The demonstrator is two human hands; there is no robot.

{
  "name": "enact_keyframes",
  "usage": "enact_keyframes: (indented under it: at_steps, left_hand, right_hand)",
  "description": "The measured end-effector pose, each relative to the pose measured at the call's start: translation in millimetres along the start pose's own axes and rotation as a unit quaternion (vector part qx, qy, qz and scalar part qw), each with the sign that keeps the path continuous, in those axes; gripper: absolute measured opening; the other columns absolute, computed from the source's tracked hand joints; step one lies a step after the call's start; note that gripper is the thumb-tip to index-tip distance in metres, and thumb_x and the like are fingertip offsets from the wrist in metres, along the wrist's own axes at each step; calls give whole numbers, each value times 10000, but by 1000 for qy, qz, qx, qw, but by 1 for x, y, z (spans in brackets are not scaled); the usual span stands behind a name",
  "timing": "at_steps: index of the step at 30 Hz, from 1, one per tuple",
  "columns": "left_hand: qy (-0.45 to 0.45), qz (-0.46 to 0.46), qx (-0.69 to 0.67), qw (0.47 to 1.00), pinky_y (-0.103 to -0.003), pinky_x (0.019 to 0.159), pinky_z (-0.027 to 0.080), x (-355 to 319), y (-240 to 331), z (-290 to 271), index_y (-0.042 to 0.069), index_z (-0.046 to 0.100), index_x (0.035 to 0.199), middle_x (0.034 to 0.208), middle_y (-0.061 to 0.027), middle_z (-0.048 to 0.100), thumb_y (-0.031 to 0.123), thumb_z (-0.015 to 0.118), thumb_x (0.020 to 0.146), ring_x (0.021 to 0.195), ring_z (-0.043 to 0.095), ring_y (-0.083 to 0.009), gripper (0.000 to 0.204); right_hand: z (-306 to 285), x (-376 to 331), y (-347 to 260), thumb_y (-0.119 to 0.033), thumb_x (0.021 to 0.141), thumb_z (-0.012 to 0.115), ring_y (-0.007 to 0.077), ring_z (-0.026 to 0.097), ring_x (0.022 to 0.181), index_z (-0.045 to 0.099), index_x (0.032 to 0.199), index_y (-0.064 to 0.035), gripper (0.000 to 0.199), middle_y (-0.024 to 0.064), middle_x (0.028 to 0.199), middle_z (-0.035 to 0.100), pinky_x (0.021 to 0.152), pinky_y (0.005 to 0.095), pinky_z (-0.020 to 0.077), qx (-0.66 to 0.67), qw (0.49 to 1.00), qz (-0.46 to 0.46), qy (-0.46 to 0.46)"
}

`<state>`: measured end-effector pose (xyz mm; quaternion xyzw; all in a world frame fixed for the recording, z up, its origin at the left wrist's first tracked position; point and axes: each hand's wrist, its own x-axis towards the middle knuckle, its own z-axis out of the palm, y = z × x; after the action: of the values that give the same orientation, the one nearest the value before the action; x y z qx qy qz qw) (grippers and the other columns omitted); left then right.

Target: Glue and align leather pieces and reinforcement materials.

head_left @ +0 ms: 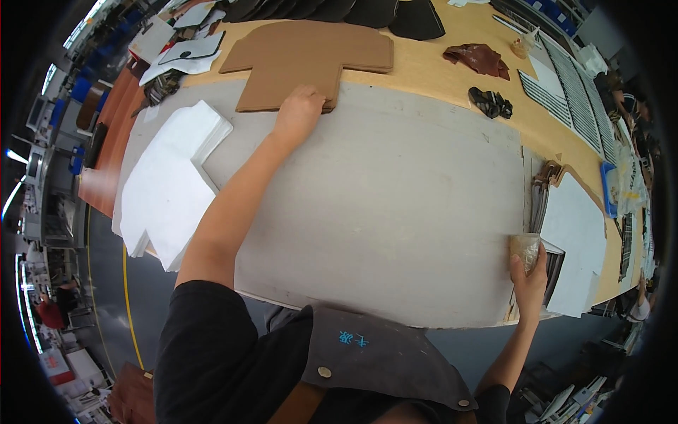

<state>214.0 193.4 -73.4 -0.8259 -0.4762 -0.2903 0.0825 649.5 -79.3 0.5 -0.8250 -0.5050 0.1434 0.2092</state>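
Observation:
A stack of brown T-shaped leather-like pieces [293,60] lies at the far side of the grey board. My left hand [300,113] reaches across to its near right corner, fingers curled and closed at the edge of the top piece. How many layers it pinches is hidden. At the right edge of the board my right hand [531,279] grips a small beige, cloudy block [525,251] between thumb and fingers. Beside that hand are a white sheet [575,233] and several dark strips stacked on edge [540,198].
White cut sheets [169,184] lie stacked on the left of the grey board [381,205]. Farther back are black pieces [417,18], a crumpled maroon scrap [479,60] and a black bundle [491,102]. Striped panels [565,85] and a blue tray [609,189] lie to the right.

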Motion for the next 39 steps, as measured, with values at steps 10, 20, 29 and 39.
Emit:
enact_keyframes:
  at_steps: [10, 20, 29, 39]
  left_hand:
    - [-45, -227, -215, 949, -335, 591, 457, 29, -1, -14, 14, 668, 684, 700, -101, 621, 87, 738, 722, 625, 566, -244, 108]
    - [-70, 40, -236, 969, -384, 642, 475, -51, 136, -36, 53, 569, 715, 763, -97, 577, 140, 709, 746, 747, 560, -282, 168]
    - [-166, 33, -416, 893, -394, 575, 475, -94, 268, -37, 35, 533, 749, 720, -113, 588, 210, 633, 844, 657, 589, -303, 223]
    - [-109, 6, -461, 880, -399, 530, 451, -107, 258, -58, 21, 538, 718, 609, -123, 563, 241, 615, 879, 555, 565, -305, 283]
  right_hand:
    - [25, 0, 13, -280, 927, 553, 198, 521, 1059, 407, 1302, -11, 485, 102, 1163, 528, 877, 355, 435, 589, 802, 96, -22]
    - [26, -10, -6, -252, 842, 647, 329, 498, 1138, 365, 1333, -16, 613, 157, 1210, 497, 966, 495, 423, 754, 656, 22, -31]
    - [13, 0, -50, -282, 854, 624, 363, 467, 1195, 331, 1350, -13, 635, 200, 1280, 463, 998, 486, 400, 773, 631, -31, -58]
    - [20, 27, -119, -312, 873, 609, 343, 463, 1213, 345, 1350, -50, 604, 185, 1271, 479, 1004, 479, 405, 781, 610, -45, -129]
